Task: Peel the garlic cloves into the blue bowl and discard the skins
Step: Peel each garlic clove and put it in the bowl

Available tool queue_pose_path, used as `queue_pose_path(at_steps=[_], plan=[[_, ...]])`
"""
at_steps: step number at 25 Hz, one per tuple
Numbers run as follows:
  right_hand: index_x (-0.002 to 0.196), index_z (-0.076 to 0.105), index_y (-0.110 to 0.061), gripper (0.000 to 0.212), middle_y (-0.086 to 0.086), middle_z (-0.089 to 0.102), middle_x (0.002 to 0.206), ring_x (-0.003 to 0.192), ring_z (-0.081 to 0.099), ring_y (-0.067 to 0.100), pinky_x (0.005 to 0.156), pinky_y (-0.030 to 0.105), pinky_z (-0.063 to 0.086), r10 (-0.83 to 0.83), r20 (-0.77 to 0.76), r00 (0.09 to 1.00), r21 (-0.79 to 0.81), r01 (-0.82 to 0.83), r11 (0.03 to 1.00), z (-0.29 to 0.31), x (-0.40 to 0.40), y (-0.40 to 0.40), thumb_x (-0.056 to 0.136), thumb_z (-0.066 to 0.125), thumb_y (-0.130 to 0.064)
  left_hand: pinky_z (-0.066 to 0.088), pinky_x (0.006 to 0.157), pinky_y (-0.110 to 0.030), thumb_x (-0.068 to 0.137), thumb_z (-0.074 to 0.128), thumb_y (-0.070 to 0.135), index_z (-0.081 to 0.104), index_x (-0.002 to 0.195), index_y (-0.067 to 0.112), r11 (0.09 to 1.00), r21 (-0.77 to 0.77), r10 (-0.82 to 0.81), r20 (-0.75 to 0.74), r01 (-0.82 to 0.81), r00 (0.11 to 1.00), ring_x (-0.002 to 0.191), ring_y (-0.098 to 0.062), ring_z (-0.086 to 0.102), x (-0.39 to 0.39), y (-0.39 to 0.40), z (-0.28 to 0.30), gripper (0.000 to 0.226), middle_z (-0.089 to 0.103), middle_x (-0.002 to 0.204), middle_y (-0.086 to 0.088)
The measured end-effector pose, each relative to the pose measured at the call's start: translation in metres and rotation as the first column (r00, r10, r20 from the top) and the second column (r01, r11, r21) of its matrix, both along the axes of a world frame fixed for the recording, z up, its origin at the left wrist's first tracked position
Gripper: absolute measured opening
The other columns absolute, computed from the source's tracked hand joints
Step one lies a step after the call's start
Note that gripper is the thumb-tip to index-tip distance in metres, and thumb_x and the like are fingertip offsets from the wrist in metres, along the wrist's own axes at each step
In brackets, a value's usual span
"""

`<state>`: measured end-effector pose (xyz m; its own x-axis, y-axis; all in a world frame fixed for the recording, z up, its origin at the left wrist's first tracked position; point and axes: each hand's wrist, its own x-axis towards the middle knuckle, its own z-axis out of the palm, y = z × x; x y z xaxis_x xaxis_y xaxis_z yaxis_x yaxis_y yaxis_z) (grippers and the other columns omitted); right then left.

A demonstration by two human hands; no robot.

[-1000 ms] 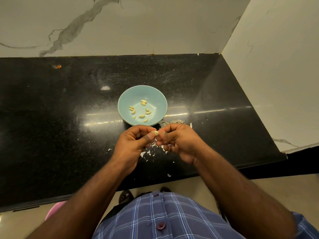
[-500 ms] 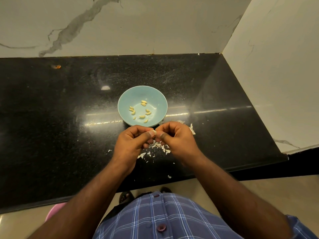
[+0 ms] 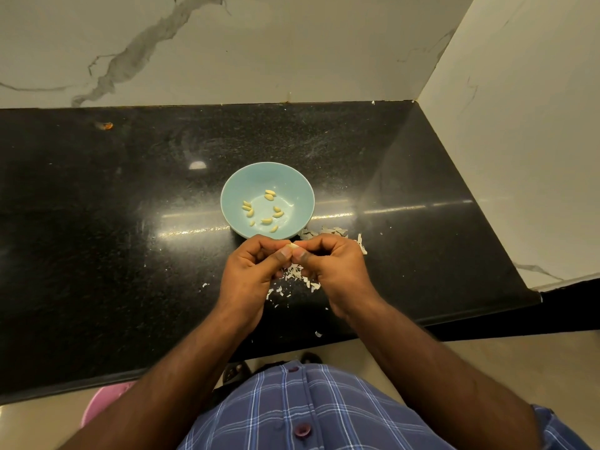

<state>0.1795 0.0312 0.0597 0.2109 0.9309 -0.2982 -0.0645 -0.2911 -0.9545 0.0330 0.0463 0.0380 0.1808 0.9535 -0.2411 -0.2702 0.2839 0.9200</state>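
- Head view looks down on a round pale-blue ceramic bowl (image 3: 232, 190) on a black speckled stone counter (image 3: 97, 222), and I'll place everything off that bowl.
- Left hand (image 3: 251, 276) and right hand (image 3: 334, 271) meet just on the near side of the bowl, above the counter, fingers curled in tight, thumbs and forefingers pinching one small pale garlic clove (image 3: 293, 245) between them. Only a sliver of it shows, so I can't tell how much skin is left on it.
- Nine or so peeled yellowish cloves (image 3: 267, 209) lie loose in the bottom of the bowl.
- White papery skin flakes (image 3: 293, 276) are scattered on the counter near the bowl, under the hands, with a bigger clump just to its near-right.
- Risk one: the clove is tiny and probably slick, so squeezing too hard could shoot it out of the pinch, and with the counter edge close behind the hands it could end up on the floor.
- Risk two: the hands sit right by the rim, so a flake could drift into the bowl among the clean cloves.
- Risk three: skins sit touching or nearly touching the bowl's base, so sweeping them up later could nudge the bowl or push bits off the edge, where a few strays already lie.
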Motion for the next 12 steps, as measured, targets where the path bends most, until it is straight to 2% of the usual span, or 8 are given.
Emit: queue_pose_path(at_steps=[2, 4, 6, 8, 10, 12], plan=[[0.093, 0.079, -0.004, 0.009, 0.002, 0.076, 0.080, 0.076, 0.072, 0.012, 0.071, 0.027, 0.058, -0.020, 0.112, 0.994, 0.119, 0.007, 0.993, -0.006, 0.000, 0.000, 0.084, 0.079, -0.003, 0.045, 0.062, -0.024, 0.087, 0.072, 0.009, 0.075, 0.079, 0.018, 0.995, -0.099, 0.032, 0.039, -0.028, 0.999, 0.069, -0.013, 0.056, 0.004, -0.001, 0.002, 0.012, 0.067, 0.078, -0.010], [0.090, 0.079, -0.010, 0.011, 0.000, 0.076, 0.083, 0.082, 0.073, 0.014, 0.077, 0.032, 0.060, -0.063, 0.316, 0.947, 0.258, -0.022, 0.966, -0.014, 0.001, -0.002, 0.081, 0.081, -0.003, 0.045, 0.059, -0.020, 0.088, 0.067, 0.005, 0.073, 0.081, 0.014, 0.972, -0.235, 0.051, 0.109, -0.024, 0.993, 0.068, -0.010, 0.060, 0.009, -0.001, 0.006, 0.013, 0.071, 0.080, -0.008], [0.088, 0.079, -0.012, 0.015, -0.002, 0.074, 0.083, 0.081, 0.071, 0.013, 0.075, 0.032, 0.060, -0.125, 0.455, 0.881, 0.399, -0.076, 0.914, -0.019, 0.001, -0.002, 0.079, 0.081, 0.000, 0.044, 0.058, -0.018, 0.089, 0.064, 0.005, 0.071, 0.086, 0.011, 0.941, -0.339, 0.059, 0.183, 0.007, 0.981, 0.067, -0.009, 0.061, 0.011, 0.000, 0.008, 0.009, 0.073, 0.082, -0.006], [0.088, 0.079, -0.010, 0.015, -0.001, 0.074, 0.083, 0.080, 0.070, 0.012, 0.074, 0.031, 0.059, -0.145, 0.514, 0.846, 0.476, -0.141, 0.868, -0.022, 0.003, -0.002, 0.078, 0.079, 0.002, 0.043, 0.057, -0.017, 0.090, 0.062, 0.007, 0.070, 0.088, 0.010, 0.911, -0.413, 0.084, 0.220, 0.015, 0.972, 0.065, -0.008, 0.061, 0.012, 0.000, 0.009, 0.009, 0.074, 0.080, -0.004], [0.086, 0.079, -0.011, 0.013, -0.002, 0.074, 0.083, 0.080, 0.070, 0.011, 0.074, 0.029, 0.059, -0.128, 0.514, 0.848, 0.452, -0.141, 0.881, -0.020, 0.004, -0.002, 0.078, 0.080, -0.001, 0.043, 0.056, -0.016, 0.090, 0.063, 0.007, 0.070, 0.090, 0.010, 0.906, -0.424, 0.090, 0.206, 0.006, 0.974, 0.065, -0.008, 0.061, 0.011, -0.001, 0.008, 0.007, 0.074, 0.080, -0.004], [0.083, 0.078, -0.014, 0.010, -0.002, 0.074, 0.078, 0.075, 0.070, 0.012, 0.072, 0.029, 0.059, -0.034, 0.352, 0.935, 0.247, -0.057, 0.967, -0.011, 0.003, 0.000, 0.079, 0.082, -0.005, 0.044, 0.056, -0.017, 0.088, 0.067, 0.006, 0.073, 0.087, 0.011, 0.941, -0.338, 0.063, 0.139, -0.012, 0.988, 0.066, -0.009, 0.060, 0.007, 0.000, 0.007, 0.007, 0.073, 0.080, -0.007]])
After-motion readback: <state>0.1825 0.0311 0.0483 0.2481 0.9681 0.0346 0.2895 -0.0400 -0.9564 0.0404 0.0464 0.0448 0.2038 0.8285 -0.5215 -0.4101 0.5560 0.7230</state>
